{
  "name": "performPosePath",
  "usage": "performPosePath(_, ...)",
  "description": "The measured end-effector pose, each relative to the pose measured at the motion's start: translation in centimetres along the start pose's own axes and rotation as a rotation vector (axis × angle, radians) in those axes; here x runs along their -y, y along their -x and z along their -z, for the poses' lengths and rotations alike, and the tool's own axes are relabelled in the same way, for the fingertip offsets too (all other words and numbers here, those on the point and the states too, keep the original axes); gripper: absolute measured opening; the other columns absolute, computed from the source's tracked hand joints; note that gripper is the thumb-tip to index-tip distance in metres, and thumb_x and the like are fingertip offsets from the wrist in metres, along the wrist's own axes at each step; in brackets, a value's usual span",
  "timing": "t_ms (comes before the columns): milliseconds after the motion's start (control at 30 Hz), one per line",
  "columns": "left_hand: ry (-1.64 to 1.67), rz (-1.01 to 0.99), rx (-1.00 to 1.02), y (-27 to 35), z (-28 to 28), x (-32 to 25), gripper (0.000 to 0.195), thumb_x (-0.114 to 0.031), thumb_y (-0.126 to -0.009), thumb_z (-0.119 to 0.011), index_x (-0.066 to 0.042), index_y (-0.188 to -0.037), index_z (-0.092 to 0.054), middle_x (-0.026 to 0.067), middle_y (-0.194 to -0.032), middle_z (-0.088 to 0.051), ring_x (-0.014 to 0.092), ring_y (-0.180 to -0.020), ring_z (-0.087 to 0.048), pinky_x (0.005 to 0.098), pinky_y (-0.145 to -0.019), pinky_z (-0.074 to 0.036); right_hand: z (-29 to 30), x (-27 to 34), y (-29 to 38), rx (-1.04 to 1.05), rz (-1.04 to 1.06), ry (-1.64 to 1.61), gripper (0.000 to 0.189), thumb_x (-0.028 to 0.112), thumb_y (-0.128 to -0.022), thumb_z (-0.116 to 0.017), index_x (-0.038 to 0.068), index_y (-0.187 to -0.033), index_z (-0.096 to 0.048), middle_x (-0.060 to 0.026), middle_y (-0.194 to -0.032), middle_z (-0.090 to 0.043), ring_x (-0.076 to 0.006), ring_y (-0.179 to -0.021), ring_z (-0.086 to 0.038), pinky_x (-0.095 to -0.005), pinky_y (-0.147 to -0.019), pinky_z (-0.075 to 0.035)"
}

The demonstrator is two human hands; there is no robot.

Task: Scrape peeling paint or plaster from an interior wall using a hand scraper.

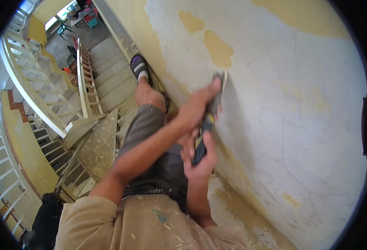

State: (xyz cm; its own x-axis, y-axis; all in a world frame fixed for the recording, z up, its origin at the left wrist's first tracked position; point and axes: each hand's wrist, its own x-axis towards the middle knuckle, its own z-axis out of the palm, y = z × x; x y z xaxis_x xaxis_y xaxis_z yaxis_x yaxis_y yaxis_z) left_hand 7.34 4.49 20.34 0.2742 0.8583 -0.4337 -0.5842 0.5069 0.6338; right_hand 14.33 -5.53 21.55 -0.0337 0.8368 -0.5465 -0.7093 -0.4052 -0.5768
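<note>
Both of my hands grip a scraper (208,120) with a black and yellow handle, held at a slant against the wall. My left hand (193,107) is farther up, wrapped around the part near the head, its thumb lying along the tool. Lower down, my right hand (203,159) closes around the handle's butt end. The scraper's head touches or nearly touches the wall (264,81), just below a yellow paint patch (218,48). Blur hides the exact shape of the blade. Around it the wall is bare whitish plaster with fine cracks.
Paint flakes litter the stairs (113,76) and landing (97,153) at left. White railings (35,90) border the stairwell. My sandaled foot (139,67) stands near the wall's base. Chairs (63,29) are on the floor below. A black cloth-like item (46,215) lies lower left.
</note>
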Motion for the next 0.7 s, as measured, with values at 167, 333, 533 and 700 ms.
performPosePath(167,0.144,0.007,-0.008,-0.1,-1.1,0.5,0.045,-0.051,-0.085,-0.052,-0.008,-0.074,-0.047,0.0017,-0.052,-0.049,0.011,-0.037,-0.044,0.0219,-0.037,-0.038,-0.6,0.9,0.8,0.116,-0.011,0.005,0.033,0.034,-0.092,-0.039,0.002,-0.097,-0.046,-0.0031,-0.052,-0.039,-0.0115,-0.032,-0.031,-0.0221,-0.035,-0.027)
performPosePath(333,0.109,0.016,-0.061,0.2,-1.2,-0.1,0.045,-0.052,-0.083,-0.055,-0.009,-0.076,-0.049,0.0008,-0.054,-0.048,0.01,-0.039,-0.043,0.0214,-0.036,-0.037,-1.5,0.7,1.5,0.133,-0.024,-0.073,0.031,0.033,-0.093,-0.037,0.003,-0.098,-0.044,-0.0034,-0.052,-0.039,-0.0117,-0.032,-0.03,-0.0228,-0.036,-0.027)
performPosePath(533,0.191,-0.062,0.063,-0.3,-1.3,0.0,0.043,-0.052,-0.084,-0.054,-0.011,-0.075,-0.047,-0.0001,-0.055,-0.046,0.009,-0.039,-0.042,0.0221,-0.037,-0.037,-1.9,1.1,1.5,0.123,0.005,-0.088,0.032,0.031,-0.091,-0.043,0.0,-0.098,-0.049,-0.0051,-0.054,-0.042,-0.0115,-0.034,-0.031,-0.0219,-0.035,-0.026)
performPosePath(700,0.157,-0.072,-0.023,-0.8,-1.7,0.1,0.046,-0.055,-0.084,-0.052,-0.01,-0.074,-0.047,0.0004,-0.056,-0.046,0.009,-0.041,-0.042,0.0224,-0.04,-0.039,-1.8,2.2,1.3,0.153,-0.017,-0.052,0.033,0.031,-0.092,-0.043,0.0,-0.098,-0.049,-0.0036,-0.054,-0.041,-0.0106,-0.034,-0.03,-0.0222,-0.035,-0.026)
